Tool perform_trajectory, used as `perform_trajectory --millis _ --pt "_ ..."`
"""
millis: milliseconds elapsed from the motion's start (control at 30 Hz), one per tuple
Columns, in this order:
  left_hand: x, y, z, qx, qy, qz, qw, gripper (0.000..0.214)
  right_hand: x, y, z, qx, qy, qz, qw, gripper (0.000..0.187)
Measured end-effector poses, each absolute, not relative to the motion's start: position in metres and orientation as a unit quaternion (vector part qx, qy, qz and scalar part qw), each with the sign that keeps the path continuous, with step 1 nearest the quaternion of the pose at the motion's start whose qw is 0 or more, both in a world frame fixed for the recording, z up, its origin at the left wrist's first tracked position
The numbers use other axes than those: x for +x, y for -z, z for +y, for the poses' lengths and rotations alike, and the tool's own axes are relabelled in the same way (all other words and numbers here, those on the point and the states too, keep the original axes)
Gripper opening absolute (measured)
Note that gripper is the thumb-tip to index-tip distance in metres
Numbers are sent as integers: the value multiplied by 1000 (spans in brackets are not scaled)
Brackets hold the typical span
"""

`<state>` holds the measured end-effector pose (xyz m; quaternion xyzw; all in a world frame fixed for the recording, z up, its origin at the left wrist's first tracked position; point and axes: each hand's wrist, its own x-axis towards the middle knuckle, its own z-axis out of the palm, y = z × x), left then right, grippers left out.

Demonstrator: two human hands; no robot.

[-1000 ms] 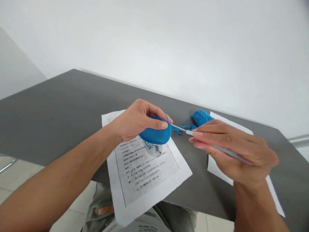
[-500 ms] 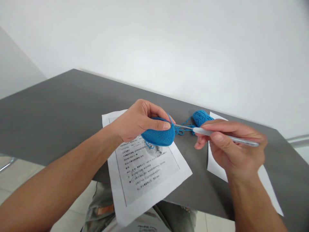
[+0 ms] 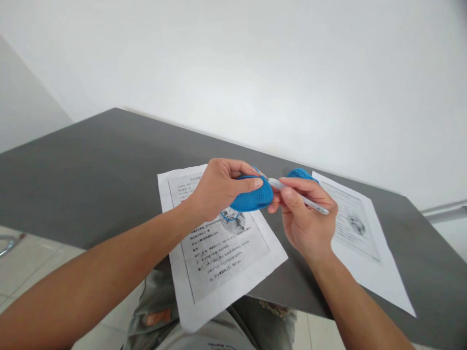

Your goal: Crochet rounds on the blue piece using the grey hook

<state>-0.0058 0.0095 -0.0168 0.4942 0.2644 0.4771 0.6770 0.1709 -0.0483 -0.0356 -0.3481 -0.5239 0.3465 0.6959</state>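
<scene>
Between the thumb and fingers of my left hand [image 3: 222,187] is a flat, rounded blue crochet piece [image 3: 251,197], pinched along its upper edge. A short tail of blue yarn dangles beneath it. My right hand [image 3: 310,211] grips a crochet hook [image 3: 304,199] by its pale handle, somewhat like a pen. The hook's metal tip meets the edge of the piece close to my left fingertips; its exact place in the stitches is too small to tell. Behind my right hand lies a ball of blue yarn [image 3: 302,174], partly hidden.
Under my hands a printed sheet [image 3: 233,272] overhangs the front edge of the grey table [image 3: 109,170]. Another printed sheet [image 3: 368,262] lies to the right, partly beneath my right arm. A white wall [image 3: 233,73] rises behind the table.
My right hand with the crochet hook has come left, close against the piece. My left hand has shifted slightly right, and more of the right-hand sheet now shows.
</scene>
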Motion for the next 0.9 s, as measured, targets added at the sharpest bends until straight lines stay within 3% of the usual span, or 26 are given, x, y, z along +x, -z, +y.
perform_trajectory --millis 133,433,633,900 --pt "-1 17 3 471 -460 274 701 24 167 43 -49 -368 -261 -555 699 14" --pt "0 16 -1 447 -385 245 769 25 171 41 -53 -384 -195 -544 720 14" --pt "0 19 -3 517 -421 290 686 22 174 44 -50 -404 -118 -559 714 12" --pt "-2 18 -6 614 -455 320 560 22 173 45 -46 -397 -137 -579 699 24"
